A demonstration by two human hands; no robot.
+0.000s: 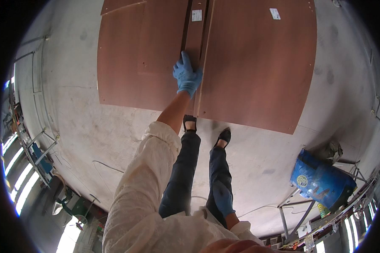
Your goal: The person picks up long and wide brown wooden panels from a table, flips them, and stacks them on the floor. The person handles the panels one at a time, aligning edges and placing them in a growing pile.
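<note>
My left hand [186, 76], in a light blue glove, reaches forward over a long narrow brown strip [194, 38] that lies lengthwise between two wide panels. Its fingers bend over the strip's left edge and the thumb lies at the right edge, so the hand seems to grip it; the fingertips are partly hidden. To the left lies one brown panel [126, 55], to the right a larger brown panel [257, 67]. A white label [196, 15] sits on the strip. My right hand [223, 197], also blue-gloved, hangs low beside my right knee; its fingers are indistinct.
Another white label [275, 14] is on the right panel. My feet stand on the grey concrete floor [126, 130] just before the panels' near edge. A blue drum [321, 179] lies at the right by metal frames. A thin cable [107, 165] crosses the floor at left.
</note>
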